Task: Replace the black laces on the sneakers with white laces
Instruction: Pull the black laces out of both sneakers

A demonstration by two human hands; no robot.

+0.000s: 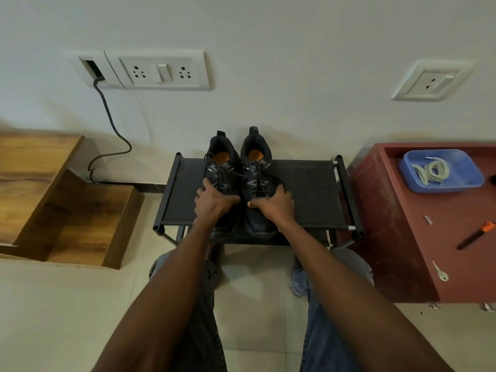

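Two black sneakers with orange insoles stand side by side on a black fabric shoe rack (308, 189), heels toward the wall. The left sneaker (221, 167) and the right sneaker (256, 167) both carry black laces (236, 174). My left hand (213, 201) grips the forefoot of the left sneaker, fingers curled over its laced top. My right hand (275, 204) grips the forefoot of the right sneaker the same way. White laces (432, 170) lie coiled in a blue tray (467, 181) on the red cabinet at the right.
A red cabinet (402, 237) stands right of the rack, with a black-and-orange tool (473, 236) and a key (440, 272) on it. A wooden stepped shelf (61, 208) sits at the left. A cable (112, 130) hangs from a wall socket. My legs are below the rack.
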